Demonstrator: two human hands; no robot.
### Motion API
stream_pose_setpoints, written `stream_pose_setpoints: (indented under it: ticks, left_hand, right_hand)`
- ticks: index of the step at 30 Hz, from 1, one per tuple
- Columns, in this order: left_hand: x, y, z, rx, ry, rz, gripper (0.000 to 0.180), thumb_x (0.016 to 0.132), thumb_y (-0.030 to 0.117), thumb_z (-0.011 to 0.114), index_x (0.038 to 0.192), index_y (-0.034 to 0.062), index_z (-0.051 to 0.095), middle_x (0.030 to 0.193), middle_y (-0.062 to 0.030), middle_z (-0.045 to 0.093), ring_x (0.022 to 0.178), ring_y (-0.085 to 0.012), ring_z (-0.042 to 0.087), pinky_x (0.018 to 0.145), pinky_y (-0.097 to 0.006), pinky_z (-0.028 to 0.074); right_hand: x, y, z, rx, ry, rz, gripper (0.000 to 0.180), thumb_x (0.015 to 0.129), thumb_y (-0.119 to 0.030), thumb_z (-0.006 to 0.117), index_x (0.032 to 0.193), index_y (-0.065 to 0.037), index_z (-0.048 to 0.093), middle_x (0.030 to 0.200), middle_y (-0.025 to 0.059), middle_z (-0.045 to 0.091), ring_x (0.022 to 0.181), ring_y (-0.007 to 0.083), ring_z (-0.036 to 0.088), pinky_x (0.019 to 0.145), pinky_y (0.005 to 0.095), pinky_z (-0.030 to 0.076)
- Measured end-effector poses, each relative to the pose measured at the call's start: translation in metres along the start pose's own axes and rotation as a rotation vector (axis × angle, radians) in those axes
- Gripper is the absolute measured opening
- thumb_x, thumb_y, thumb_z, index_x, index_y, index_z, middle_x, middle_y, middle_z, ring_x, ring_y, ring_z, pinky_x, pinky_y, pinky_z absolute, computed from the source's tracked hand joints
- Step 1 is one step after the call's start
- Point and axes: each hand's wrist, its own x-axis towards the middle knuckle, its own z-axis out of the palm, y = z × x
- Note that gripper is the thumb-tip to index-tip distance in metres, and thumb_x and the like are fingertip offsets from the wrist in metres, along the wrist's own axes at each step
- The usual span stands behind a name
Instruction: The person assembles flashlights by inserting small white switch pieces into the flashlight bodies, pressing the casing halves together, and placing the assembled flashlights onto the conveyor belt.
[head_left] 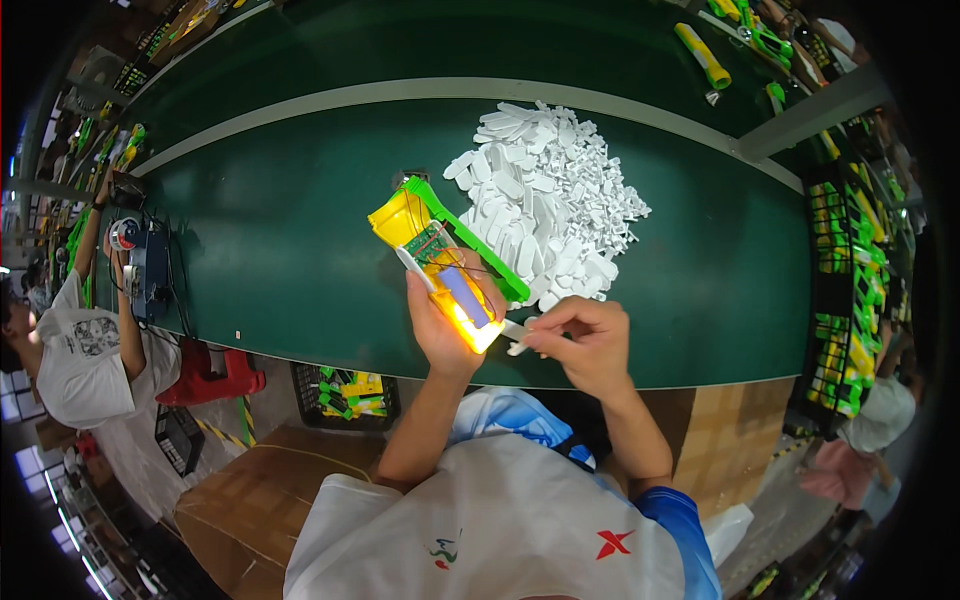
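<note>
Fingers of your R hand (596, 347) pinch a sm. white piece (518, 348), thumb agst. index; it sits just beside the lit end of the opened lamp (393, 222), contact can't be told. Your L hand (438, 328) is clamped round that lamp, tilted above the green tabletop (280, 230), L of the white pile (545, 205).

Edges/room: near table edge passes just below both hands; grey rail (370, 95) runs close behind pile. Widest run of tabletop is to your L, betw. lamp & blue box (151, 268); narrower run lies R of pile.

Counts: 1 lamp w/ 1 green shell (485, 255), 1 circuit bd. (425, 246), 1 purple cell (462, 296); pile pcs. too many to count; 1 black crate (345, 423) of yellow/green parts, below near edge, L; 1 yellow flashlight (703, 57) beyond rail, far R.

Marks: your white shirt (490, 490) bears 1 red angular emblem (614, 544), R side, & 1 sm. multicolour emblem (441, 553) to its L.
</note>
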Motion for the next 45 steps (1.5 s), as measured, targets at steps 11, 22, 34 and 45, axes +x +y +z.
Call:
stream_pose_setpoints:
  ticks: [11, 22, 34, 45]
  left_hand:
    - [-0.011, -0.01, 0.006, -0.007, 0.005, 0.157, 0.061, 0.103, 0.062, 0.03, 0.118, 0.0057, 0.05, 0.097, -0.0076, 0.056, 0.076, -0.0237, 0.061, 0.069, -0.037, 0.05]
    - [-0.015, 0.002, 0.007, -0.015, 0.103, 0.194, 0.068, 0.1, 0.069, 0.03, 0.109, 0.0051, 0.052, 0.092, -0.0041, 0.053, 0.075, -0.0197, 0.055, 0.068, -0.033, 0.043]
    - [-0.031, -0.006, 0.01, 0.226, -0.05, 0.175, 0.072, 0.099, 0.071, 0.03, 0.116, 0.004, 0.049, 0.098, -0.0075, 0.052, 0.083, -0.022, 0.056, 0.076, -0.037, 0.048]
    - [-0.021, -0.008, 0.017, 0.098, 0.06, -0.154, 0.061, 0.104, 0.058, 0.026, 0.113, 0.0043, 0.053, 0.092, -0.0111, 0.059, 0.079, -0.0239, 0.06, 0.067, -0.034, 0.048]
  right_hand:
    - [-0.001, 0.003, 0.033, 0.051, 0.129, 0.141, 0.011, 0.086, -0.005, 0.077, 0.092, 0.005, 0.075, 0.079, 0.0073, 0.073, 0.067, 0.0062, 0.065, 0.06, 0.021, 0.053]
    - [-0.003, -0.001, 0.034, -0.229, -0.021, -0.027, 0.017, 0.082, -0.005, 0.08, 0.095, 0.003, 0.074, 0.086, 0.0083, 0.072, 0.075, 0.0106, 0.068, 0.068, 0.0238, 0.054]
    - [-0.004, 0.022, 0.024, 0.361, -0.11, 0.37, 0.029, 0.083, -0.002, 0.077, 0.107, 0.003, 0.062, 0.081, 0.0032, 0.066, 0.072, 0.0056, 0.062, 0.061, 0.0223, 0.049]
    - [0.004, -0.004, -0.014, 0.116, 0.134, 0.033, 0.038, 0.094, -0.018, 0.069, 0.126, -0.001, 0.057, 0.1, 0.0087, 0.068, 0.086, 0.0108, 0.064, 0.075, 0.0259, 0.052]
